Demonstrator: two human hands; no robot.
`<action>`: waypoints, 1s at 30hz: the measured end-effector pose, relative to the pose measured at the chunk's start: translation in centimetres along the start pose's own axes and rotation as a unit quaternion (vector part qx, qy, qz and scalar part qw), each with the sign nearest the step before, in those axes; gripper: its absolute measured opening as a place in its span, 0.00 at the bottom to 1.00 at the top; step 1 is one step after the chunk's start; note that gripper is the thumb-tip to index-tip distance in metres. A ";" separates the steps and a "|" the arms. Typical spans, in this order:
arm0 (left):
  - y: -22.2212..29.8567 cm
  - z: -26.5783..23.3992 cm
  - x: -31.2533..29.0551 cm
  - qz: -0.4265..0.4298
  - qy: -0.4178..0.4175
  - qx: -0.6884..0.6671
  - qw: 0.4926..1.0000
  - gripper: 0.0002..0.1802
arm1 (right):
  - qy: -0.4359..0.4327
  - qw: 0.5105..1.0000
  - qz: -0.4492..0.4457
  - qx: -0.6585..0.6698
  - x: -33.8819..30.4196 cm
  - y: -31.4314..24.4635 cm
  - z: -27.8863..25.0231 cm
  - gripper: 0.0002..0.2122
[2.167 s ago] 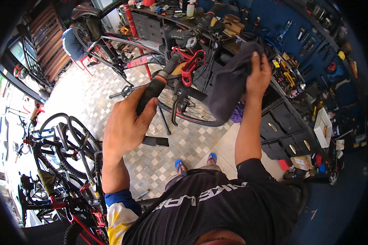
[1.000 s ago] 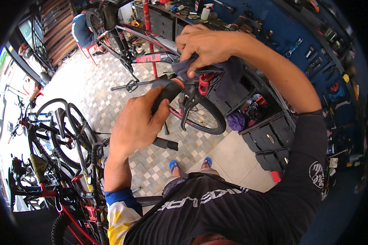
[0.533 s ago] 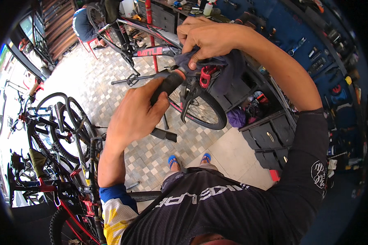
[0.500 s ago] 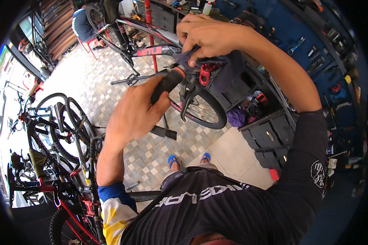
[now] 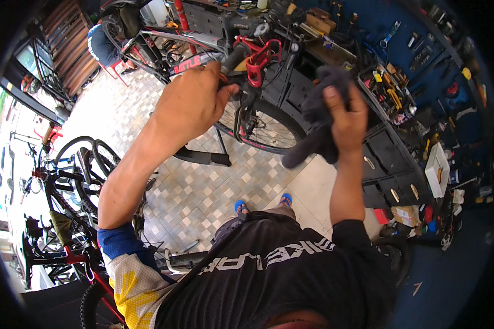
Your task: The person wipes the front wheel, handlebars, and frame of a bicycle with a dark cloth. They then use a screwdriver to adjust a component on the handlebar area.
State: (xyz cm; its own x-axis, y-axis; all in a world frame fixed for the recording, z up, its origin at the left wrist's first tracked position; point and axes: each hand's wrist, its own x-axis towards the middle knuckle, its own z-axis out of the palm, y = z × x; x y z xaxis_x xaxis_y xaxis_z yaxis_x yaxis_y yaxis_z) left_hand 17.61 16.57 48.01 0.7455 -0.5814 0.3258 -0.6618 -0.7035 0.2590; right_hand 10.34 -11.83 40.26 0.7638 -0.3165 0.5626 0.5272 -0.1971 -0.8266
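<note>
In front of me a bicycle with a black, grey and red frame (image 5: 195,63) is held up off the floor, its front wheel (image 5: 280,127) toward me. My left hand (image 5: 192,101) is closed around the end of its handlebar (image 5: 237,56), and the grip is mostly hidden by the fingers. Beside that hand a red bracket-like part (image 5: 254,68) is fixed at the bar. Off to the right, apart from the bicycle, my right hand (image 5: 347,118) grips a dark cloth (image 5: 318,142) that hangs down, slightly blurred.
Several bicycles (image 5: 71,189) stand at the left. A black drawer cabinet (image 5: 387,164) and a tray of tools (image 5: 388,90) lie to the right, below a blue tool wall (image 5: 417,33). Another person (image 5: 101,44) sits at the far left. Tiled floor (image 5: 203,186) spreads below.
My right hand has drawn the dark cloth away from the handlebar to the right and nearer to me, uncovering the red part. My left hand stays at the grip.
</note>
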 end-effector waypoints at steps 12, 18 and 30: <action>1.6 0.7 -0.2 -0.009 0.030 -0.020 0.999 0.17 | -0.119 0.944 -0.138 -0.275 -3.9 1.1 7.4 0.14; 1.9 0.9 0.2 -0.007 0.033 -0.030 0.999 0.16 | -0.098 0.895 -0.179 -0.397 -3.7 1.2 7.9 0.17; 1.5 1.5 -0.1 -0.006 0.036 -0.019 0.999 0.19 | -0.138 0.853 -0.263 -0.428 -1.2 0.5 5.8 0.16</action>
State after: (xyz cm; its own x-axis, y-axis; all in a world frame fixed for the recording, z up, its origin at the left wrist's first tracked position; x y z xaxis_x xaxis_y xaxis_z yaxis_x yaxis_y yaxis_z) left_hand 16.65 14.98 47.02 0.7464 -0.5415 0.3869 -0.6569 -0.6928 0.2976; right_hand 11.83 -6.20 39.30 0.6263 0.2325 0.7441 0.4490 -0.8879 -0.1005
